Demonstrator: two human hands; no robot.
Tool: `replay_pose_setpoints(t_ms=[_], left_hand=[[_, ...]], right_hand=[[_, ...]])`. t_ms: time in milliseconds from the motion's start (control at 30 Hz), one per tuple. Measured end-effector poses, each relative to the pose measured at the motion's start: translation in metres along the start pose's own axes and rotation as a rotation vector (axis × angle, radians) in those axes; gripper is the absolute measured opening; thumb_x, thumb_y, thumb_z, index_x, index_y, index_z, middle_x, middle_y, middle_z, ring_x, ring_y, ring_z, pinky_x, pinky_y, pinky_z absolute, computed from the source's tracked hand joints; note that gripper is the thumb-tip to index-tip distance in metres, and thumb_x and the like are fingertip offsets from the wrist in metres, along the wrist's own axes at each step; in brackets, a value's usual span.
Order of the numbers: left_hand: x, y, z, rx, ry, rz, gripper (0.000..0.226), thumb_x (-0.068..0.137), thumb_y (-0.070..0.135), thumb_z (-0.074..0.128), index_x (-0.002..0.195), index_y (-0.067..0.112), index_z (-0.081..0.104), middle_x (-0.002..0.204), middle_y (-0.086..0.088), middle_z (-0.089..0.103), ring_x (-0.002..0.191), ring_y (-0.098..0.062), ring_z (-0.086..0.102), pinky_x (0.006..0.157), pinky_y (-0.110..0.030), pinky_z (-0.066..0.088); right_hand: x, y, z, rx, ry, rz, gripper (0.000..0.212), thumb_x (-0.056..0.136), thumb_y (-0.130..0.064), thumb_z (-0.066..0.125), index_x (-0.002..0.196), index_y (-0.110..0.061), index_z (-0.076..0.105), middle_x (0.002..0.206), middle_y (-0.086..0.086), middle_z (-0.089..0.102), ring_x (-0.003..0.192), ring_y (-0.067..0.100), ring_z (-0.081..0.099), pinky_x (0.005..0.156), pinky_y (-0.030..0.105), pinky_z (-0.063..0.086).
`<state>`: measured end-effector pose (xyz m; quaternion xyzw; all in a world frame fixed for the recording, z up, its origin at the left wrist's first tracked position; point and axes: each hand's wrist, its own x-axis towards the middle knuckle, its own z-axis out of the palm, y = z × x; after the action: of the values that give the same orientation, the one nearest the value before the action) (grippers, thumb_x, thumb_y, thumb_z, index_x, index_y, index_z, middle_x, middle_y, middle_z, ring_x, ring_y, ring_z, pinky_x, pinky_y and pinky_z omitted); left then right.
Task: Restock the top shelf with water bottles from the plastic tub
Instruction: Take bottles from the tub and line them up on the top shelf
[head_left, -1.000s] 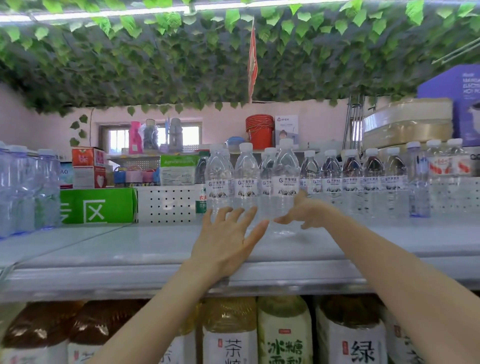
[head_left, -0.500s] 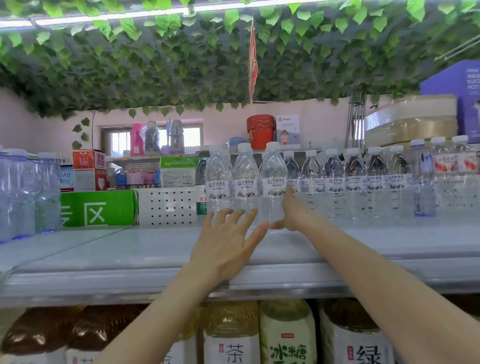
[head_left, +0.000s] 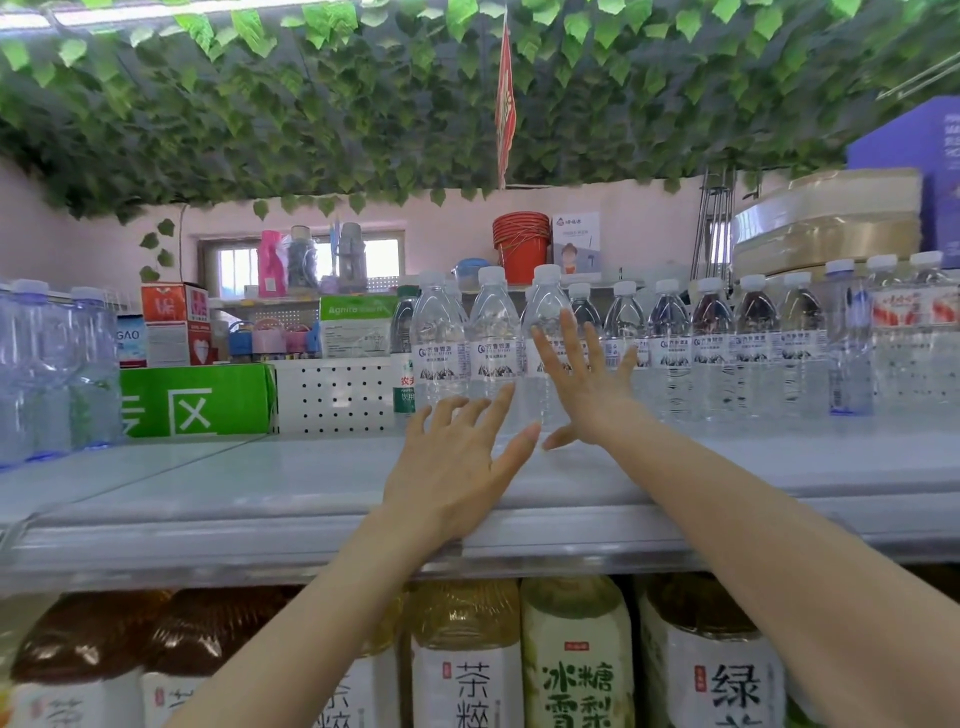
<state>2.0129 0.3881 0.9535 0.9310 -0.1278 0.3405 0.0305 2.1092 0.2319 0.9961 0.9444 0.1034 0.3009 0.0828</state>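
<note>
Right grip (head_left: 587, 384) splayed, water bottle (head_left: 543, 306) just behind

The water bottles (head_left: 440, 343) I face are clear plastic with white caps and white labels carrying a blue logo. They stand upright, shoulder to shoulder, in a row along the back of the pale grey top shelf (head_left: 260, 483) before me.

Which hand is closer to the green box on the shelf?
Left. The left hand sits right of the green box; the right hand is farther right, at the water bottles.
</note>
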Motion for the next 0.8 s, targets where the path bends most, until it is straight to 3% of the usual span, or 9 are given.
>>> replay_pose_setpoints(t_ms=[233,400,467,567,667,800], left_hand=[[-0.001,-0.002,-0.001,0.074,0.068,0.001,0.078,0.081,0.062,-0.005,0.15,0.03,0.013,0.15,0.005,0.034,0.139,-0.018,0.022,0.112,-0.038,0.014],[-0.016,0.018,-0.014,0.033,0.18,-0.075,0.058,0.096,0.049,0.019,0.148,0.024,0.026,0.147,0.0,0.039,0.136,-0.023,0.029,0.109,-0.04,0.018],[-0.031,0.035,-0.025,0.074,0.211,-0.066,0.066,0.09,0.052,0.012,0.145,0.022,0.032,0.145,-0.001,0.043,0.134,-0.025,0.032,0.109,-0.042,0.019],[-0.058,0.065,-0.041,0.175,0.205,0.015,0.077,0.083,0.054,0.005,0.14,0.017,0.042,0.14,-0.006,0.049,0.13,-0.028,0.039,0.107,-0.046,0.021],[-0.088,0.089,-0.05,0.248,0.188,0.064,0.066,0.087,0.048,0.017,0.13,0.012,0.053,0.127,-0.011,0.059,0.118,-0.032,0.051,0.101,-0.05,0.031],[-0.125,0.108,-0.049,0.252,0.144,0.074,0.056,0.088,0.042,0.027,0.122,0.012,0.06,0.118,-0.011,0.064,0.11,-0.032,0.057,0.096,-0.05,0.037]], right_hand=[[-0.024,0.004,-0.024,0.223,-0.065,-0.024,0.09,0.094,-0.054,0.041,0.145,-0.024,-0.027,0.153,0.011,-0.029,0.141,0.037,-0.023,0.108,0.064,-0.005],[-0.089,0.021,-0.05,0.246,0.099,-0.121,0.068,0.098,-0.049,0.035,0.152,-0.024,0.003,0.16,0.004,-0.001,0.146,0.031,-0.004,0.111,0.062,0.002],[-0.12,0.03,-0.057,0.189,0.174,-0.169,0.061,0.098,-0.05,0.032,0.15,-0.026,0.015,0.159,0.002,0.01,0.146,0.028,0.005,0.112,0.061,0.008],[-0.163,0.04,-0.06,0.181,0.233,-0.211,0.057,0.096,-0.054,0.028,0.146,-0.027,0.031,0.154,0.002,0.025,0.143,0.025,0.02,0.111,0.056,0.016],[-0.202,0.047,-0.058,0.225,0.309,-0.242,0.07,0.085,-0.06,0.014,0.133,-0.025,0.051,0.142,0.002,0.047,0.129,0.027,0.042,0.104,0.053,0.029],[-0.243,0.055,-0.047,0.179,0.301,-0.234,0.063,0.086,-0.057,0.023,0.121,-0.022,0.062,0.131,0.006,0.058,0.117,0.03,0.055,0.1,0.057,0.034]])
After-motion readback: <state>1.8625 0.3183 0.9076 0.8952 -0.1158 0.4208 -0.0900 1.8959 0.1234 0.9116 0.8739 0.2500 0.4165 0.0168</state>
